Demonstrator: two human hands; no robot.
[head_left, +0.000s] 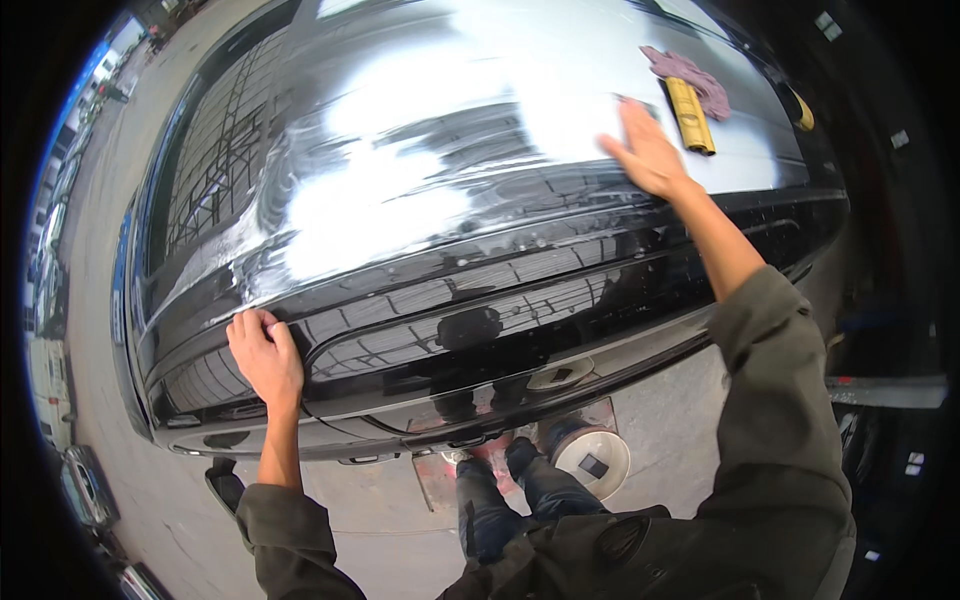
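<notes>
A glossy black car (400, 340) lies before me, with whitish smears and streaks over its broad upper panel (400, 130). My right hand (648, 150) lies on that panel, fingers stretched out and thumb apart, slightly blurred. Something dark shows by its fingertips, too unclear to name. Just right of it is a yellow, ridged, tube-like object (690, 115), against a crumpled pinkish cloth (705, 88). My left hand (266, 358) rests at the panel's near left edge with its fingers curled in. Whatever those fingers may hold is hidden.
Below the car's side, a white bucket (622, 462) with a dark block inside stands on the floor beside my feet. A dark window (215, 150) reflects a grid at the left. Other parked cars (88, 485) line the far left, beyond the concrete floor (100, 300).
</notes>
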